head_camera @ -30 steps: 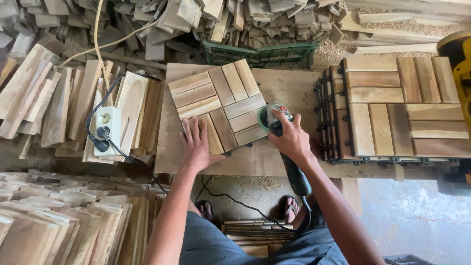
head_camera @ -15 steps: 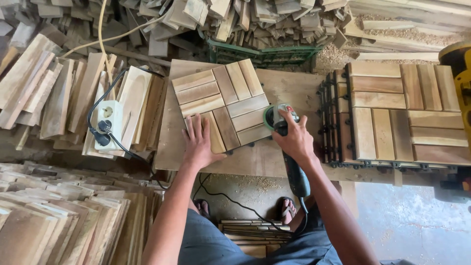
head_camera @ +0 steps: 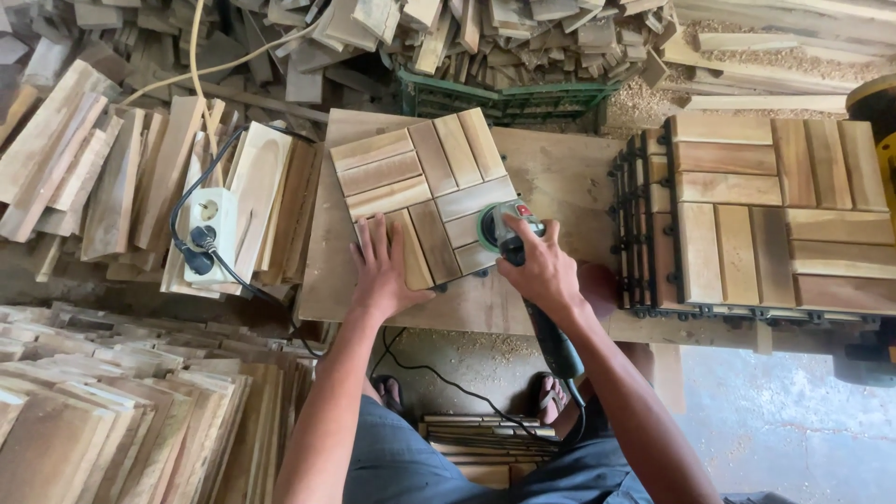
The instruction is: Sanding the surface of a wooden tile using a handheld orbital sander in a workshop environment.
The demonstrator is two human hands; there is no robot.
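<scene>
We press our left hand [head_camera: 381, 271], fingers spread flat, on the wooden tile [head_camera: 425, 191]; our right hand [head_camera: 541, 266], fingers wrapped, holds the sander [head_camera: 504, 231] at its edge on the table [head_camera: 551, 168].

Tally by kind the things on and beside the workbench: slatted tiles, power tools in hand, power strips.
Square slatted wooden deck tiles: 2, one under the left hand at, one larger panel on black backing
Green-disc handheld sander, gripped by the right hand: 1
White power strip: 1
Total: 4
</scene>
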